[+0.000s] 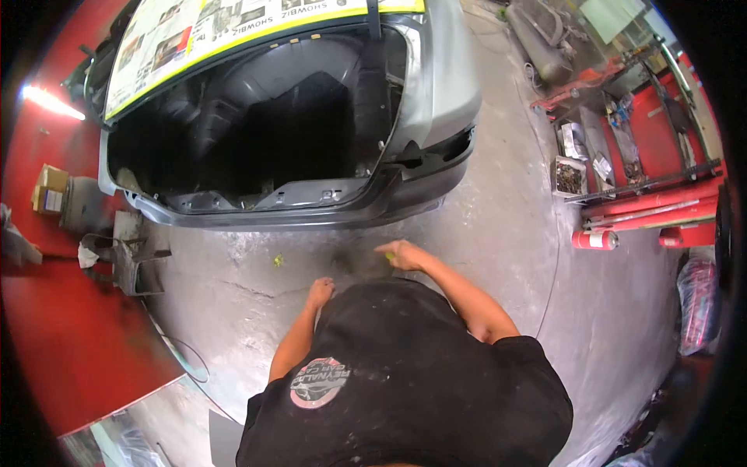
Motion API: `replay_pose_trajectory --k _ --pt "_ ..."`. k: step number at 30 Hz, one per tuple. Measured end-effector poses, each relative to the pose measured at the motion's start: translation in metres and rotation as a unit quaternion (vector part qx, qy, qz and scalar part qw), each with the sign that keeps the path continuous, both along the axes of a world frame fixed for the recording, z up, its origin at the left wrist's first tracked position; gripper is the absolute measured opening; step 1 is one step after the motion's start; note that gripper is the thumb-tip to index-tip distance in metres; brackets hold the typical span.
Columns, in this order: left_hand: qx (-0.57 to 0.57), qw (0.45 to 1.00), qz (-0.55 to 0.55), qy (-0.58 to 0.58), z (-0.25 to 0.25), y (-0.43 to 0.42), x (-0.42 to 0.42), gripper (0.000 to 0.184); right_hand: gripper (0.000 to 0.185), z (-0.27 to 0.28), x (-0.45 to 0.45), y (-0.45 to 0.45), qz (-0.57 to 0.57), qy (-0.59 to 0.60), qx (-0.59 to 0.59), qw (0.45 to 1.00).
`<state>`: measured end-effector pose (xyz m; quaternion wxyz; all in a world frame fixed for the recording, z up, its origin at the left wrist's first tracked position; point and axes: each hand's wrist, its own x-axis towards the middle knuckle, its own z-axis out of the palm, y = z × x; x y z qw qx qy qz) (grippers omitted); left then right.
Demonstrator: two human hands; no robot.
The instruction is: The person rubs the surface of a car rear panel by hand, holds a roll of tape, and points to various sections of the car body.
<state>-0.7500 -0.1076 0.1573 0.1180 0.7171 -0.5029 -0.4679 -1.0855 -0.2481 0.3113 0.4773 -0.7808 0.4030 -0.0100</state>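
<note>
My right hand [407,255] is in front of the car's rear, its index finger stretched to the left and the other fingers curled. A small yellow-green scrap [391,256], which looks like crumpled tape, shows in its grip. My left hand [320,291] is held near my body with the fingers curled in; whatever it may hold is hidden. A similar yellow-green scrap [278,261] lies on the concrete floor between me and the car. Ahead is the grey car [443,86] with its open rear and dark bumper [311,219]. Newspaper [257,17] edged with yellow-green tape covers its upper part.
A metal stand [132,261] is at left by the red wall [78,335], with cardboard boxes [50,187] above. On the right are a shelf rack [634,140] with parts bins and a red fire extinguisher [595,240]. A thin cable [554,272] runs along the floor.
</note>
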Motion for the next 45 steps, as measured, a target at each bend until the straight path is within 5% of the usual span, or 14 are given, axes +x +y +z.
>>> replay_pose_trajectory --k 6,11,12,14,15,17,19,22,26,29,32,35,40,45 --pt "0.038 0.999 -0.033 -0.016 -0.009 0.044 0.035 0.037 0.037 -0.145 -0.020 0.057 0.110 0.124 0.053 0.985" --pt "-0.001 0.997 -0.032 -0.071 -0.011 0.074 0.073 0.035 0.042 -0.124 -0.016 0.046 0.122 0.171 0.153 0.966" --pt "-0.048 0.992 -0.036 -0.112 -0.008 0.078 0.080 0.035 0.040 -0.205 -0.019 0.052 0.072 0.183 0.209 0.958" --pt "-0.070 0.995 0.038 -0.064 -0.044 0.086 0.099 0.036 0.043 -0.170 0.002 0.025 0.247 0.235 0.072 0.937" --pt "-0.073 0.994 0.033 -0.072 -0.040 0.084 0.105 0.037 0.042 -0.210 -0.004 0.025 0.132 0.212 0.163 0.954" --pt "-0.072 0.995 0.041 -0.057 -0.035 0.081 0.130 0.038 0.045 -0.178 0.032 0.010 0.176 0.235 0.098 0.951" --pt "-0.062 0.996 0.063 -0.002 -0.032 0.085 0.150 0.038 0.043 -0.223 0.064 -0.003 0.230 0.245 0.055 0.940" --pt "-0.080 0.986 0.138 -0.057 -0.093 0.103 0.178 0.036 0.042 -0.188 0.138 -0.028 0.274 0.290 0.043 0.916" --pt "-0.100 0.978 0.167 -0.074 -0.054 0.122 0.230 0.034 0.042 -0.153 0.243 -0.052 0.381 0.218 -0.048 0.897" --pt "-0.077 0.965 0.245 -0.063 -0.008 0.135 0.243 0.033 0.040 -0.088 0.331 -0.045 0.282 0.217 0.096 0.930" --pt "-0.045 0.960 0.269 -0.059 0.008 0.146 0.254 0.032 0.043 -0.152 0.371 -0.056 0.391 0.043 -0.091 0.915" --pt "-0.057 0.946 0.318 -0.032 -0.030 0.171 0.243 0.033 0.043 -0.107 0.444 -0.045 0.274 0.206 0.134 0.930" --pt "0.039 0.923 0.366 0.110 -0.060 0.191 0.263 0.041 0.043 -0.136 0.521 -0.058 0.328 0.240 0.145 0.902" --pt "0.069 0.902 0.425 0.034 -0.086 0.206 0.355 0.044 0.042 -0.189 0.602 -0.091 0.406 0.212 0.129 0.880"
